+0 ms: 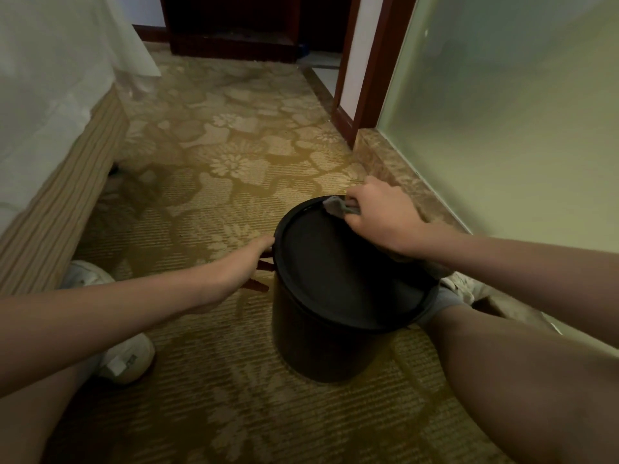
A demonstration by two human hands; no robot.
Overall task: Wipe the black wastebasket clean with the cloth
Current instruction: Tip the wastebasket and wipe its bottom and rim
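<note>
The black wastebasket [338,296] stands on the patterned carpet between my knees, its flat dark top facing me. My right hand [378,216] grips a grey cloth [336,205] and holds it against the far right rim. My left hand [249,262] rests against the basket's left side at the rim, with its fingers reaching down along the wall; the fingertips are partly hidden.
A bed with white sheets and a ribbed base [60,202] runs along the left. A frosted glass wall [502,128] with a stone sill [385,162] is on the right. My white shoes [124,360] sit beside the basket. A dark wooden cabinet [234,35] stands far ahead.
</note>
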